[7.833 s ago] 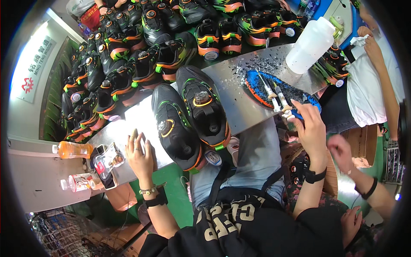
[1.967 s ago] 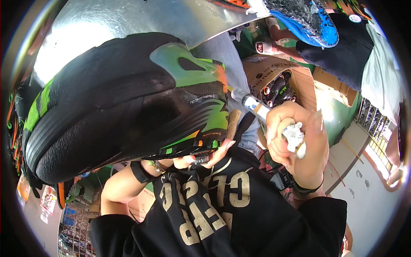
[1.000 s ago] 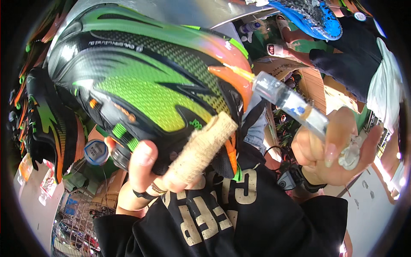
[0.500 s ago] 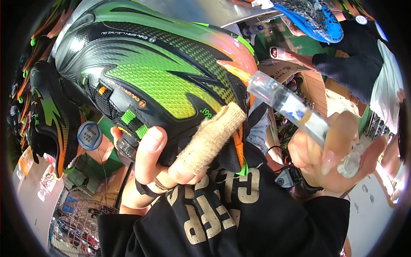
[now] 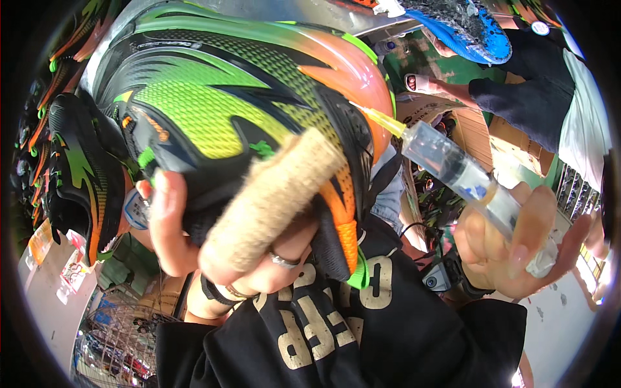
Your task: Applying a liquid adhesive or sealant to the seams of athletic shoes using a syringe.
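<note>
A black, green and orange sports shoe [image 5: 213, 110] fills the upper left, its glossy sole edge to the right and its heel pull loop toward me. My left hand [image 5: 259, 249] grips it from below at the heel end, one finger wrapped in a beige cloth bandage. In my right hand [image 5: 511, 242] is a clear syringe [image 5: 453, 168] with liquid inside, slanting up and left. Its yellow needle hub [image 5: 387, 121] points at the seam between upper and sole; whether the thin tip touches the shoe is hard to tell.
More black, green and orange shoes [image 5: 81, 168] are stacked at the left. A blue sole [image 5: 475, 32] lies at the top right. Beyond are an open cardboard box [image 5: 472, 136] and another person [image 5: 530, 97] in dark clothing. A wire-guarded fan [image 5: 116, 343] stands lower left.
The shoe has rolled in my left hand, so its side strap and dial have turned out of sight. My left hand shifted left; the syringe moved right and slightly down with my right hand.
</note>
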The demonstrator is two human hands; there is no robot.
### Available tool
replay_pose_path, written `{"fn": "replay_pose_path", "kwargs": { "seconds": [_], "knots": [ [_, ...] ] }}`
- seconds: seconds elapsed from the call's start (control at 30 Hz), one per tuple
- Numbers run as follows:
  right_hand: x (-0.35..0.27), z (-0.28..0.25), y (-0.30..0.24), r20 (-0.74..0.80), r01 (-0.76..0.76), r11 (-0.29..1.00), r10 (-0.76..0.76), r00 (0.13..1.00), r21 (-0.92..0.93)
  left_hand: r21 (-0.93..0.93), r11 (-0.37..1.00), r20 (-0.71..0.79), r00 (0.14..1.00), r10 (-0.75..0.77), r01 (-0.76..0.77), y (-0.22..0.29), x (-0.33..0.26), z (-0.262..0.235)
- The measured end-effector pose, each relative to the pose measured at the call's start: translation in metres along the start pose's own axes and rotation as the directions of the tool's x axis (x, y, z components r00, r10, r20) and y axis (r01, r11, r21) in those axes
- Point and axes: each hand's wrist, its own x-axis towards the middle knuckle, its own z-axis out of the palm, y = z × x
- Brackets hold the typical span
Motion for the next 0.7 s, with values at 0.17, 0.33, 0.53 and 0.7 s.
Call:
{"fn": "replay_pose_path", "kwargs": {
  "seconds": [0.17,0.33,0.53,0.7],
  "knots": [
    [-0.003,0.016,0.006,-0.027,0.171,0.984,-0.172,0.985,-0.046,0.554,0.737,-0.028,0.875,0.483,-0.389,0.003,0.009,0.003],
    [0.005,0.034,0.011,-0.046,0.338,0.938,-0.342,0.938,-0.082,0.728,0.234,0.291,0.599,0.746,-0.644,0.025,0.038,0.003],
    [0.026,0.056,0.024,-0.057,0.526,0.844,-0.534,0.844,-0.107,0.816,0.390,0.000,0.675,0.738,-0.427,0.032,0.039,0.007],
    [0.034,0.062,0.018,-0.018,0.646,0.738,-0.661,0.750,-0.196,0.786,0.556,-0.165,0.774,0.612,-0.272,0.071,0.031,0.031]
  ]
}}
